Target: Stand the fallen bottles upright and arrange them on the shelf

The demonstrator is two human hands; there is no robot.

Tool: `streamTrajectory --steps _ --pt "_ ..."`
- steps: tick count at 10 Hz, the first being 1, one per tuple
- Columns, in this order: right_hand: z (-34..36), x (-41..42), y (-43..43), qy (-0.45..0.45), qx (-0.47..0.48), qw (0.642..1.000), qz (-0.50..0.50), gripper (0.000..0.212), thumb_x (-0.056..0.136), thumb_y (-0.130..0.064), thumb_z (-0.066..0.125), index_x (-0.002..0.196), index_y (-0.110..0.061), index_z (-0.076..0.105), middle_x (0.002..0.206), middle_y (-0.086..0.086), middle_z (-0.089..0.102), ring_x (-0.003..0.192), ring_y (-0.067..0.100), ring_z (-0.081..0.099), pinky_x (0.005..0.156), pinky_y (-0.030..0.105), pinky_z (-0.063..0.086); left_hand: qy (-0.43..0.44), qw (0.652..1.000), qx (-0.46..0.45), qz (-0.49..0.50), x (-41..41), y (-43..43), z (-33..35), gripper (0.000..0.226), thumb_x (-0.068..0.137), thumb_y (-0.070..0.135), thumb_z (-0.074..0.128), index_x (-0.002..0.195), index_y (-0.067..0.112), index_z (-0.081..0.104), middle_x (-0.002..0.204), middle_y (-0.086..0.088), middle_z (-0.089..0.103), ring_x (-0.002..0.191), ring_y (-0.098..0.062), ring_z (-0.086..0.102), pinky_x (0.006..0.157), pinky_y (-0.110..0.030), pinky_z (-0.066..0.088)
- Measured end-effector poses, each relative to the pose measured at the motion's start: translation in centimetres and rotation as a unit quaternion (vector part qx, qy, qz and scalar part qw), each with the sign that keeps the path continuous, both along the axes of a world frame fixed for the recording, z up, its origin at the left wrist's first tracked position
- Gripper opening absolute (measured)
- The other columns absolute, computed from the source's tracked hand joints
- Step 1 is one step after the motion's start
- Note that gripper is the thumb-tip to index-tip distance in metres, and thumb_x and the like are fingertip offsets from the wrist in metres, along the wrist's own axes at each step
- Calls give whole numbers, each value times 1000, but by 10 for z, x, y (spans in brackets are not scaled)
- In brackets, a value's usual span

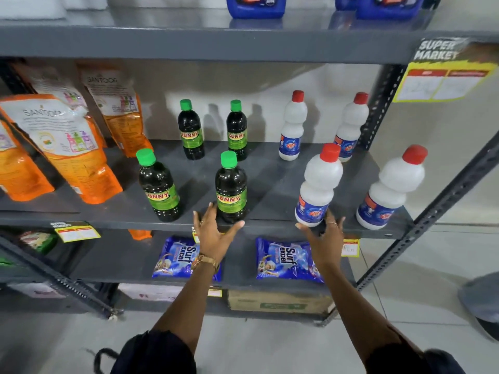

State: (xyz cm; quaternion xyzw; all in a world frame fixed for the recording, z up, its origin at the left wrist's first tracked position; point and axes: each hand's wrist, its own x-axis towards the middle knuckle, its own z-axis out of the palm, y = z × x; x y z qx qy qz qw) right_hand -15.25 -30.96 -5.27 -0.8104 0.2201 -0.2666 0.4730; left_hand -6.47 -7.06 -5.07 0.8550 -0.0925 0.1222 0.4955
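Several dark green-capped bottles stand upright on the grey shelf (272,184): two at the back (190,130) (236,130) and two at the front (158,187) (231,188). Several white red-capped bottles stand to the right: two behind (293,125) (351,125), two in front (318,184) (391,190). My left hand (213,234) is open just below the front right green bottle, fingers spread, touching nothing. My right hand (325,233) is open at the base of the front left white bottle; whether it touches it is unclear.
Orange soap refill pouches (78,147) lean at the shelf's left. Blue detergent packets (289,259) lie on the shelf below, a cardboard box (278,302) under them. Blue jugs (256,5) sit on the top shelf. A perforated upright post (445,201) bounds the right side.
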Motion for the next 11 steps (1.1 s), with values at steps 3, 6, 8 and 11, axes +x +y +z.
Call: streamTrajectory --steps 3,6,8,11 --pt "5 7 3 -2 -97 995 -1 65 68 -49 77 118 -11 60 117 2 67 114 19 59 119 34 -1 18 1000 -14 1 3 1 -5 81 63 67 65 127 19 50 128 0 60 135 -6 26 109 -19 -18" --pt "6 4 2 17 -121 992 15 66 72 -48 75 126 -16 54 129 5 62 130 23 49 118 39 0 31 999 -4 14 5 0 -5 88 59 73 62 128 19 49 124 -1 62 136 -15 29 109 -17 -17" --pt "6 7 3 39 -118 992 12 68 71 -51 75 127 -20 53 131 4 60 130 22 47 120 40 1 64 998 14 9 7 3 -4 89 57 77 61 127 24 49 125 1 62 137 -22 28 113 -28 -8" --pt "28 0 3 124 -152 980 46 84 71 -50 75 140 -18 40 141 10 52 137 28 38 119 51 4 132 990 1 -40 9 12 25 106 44 46 87 133 20 35 129 -7 58 129 -31 42 109 -47 33"
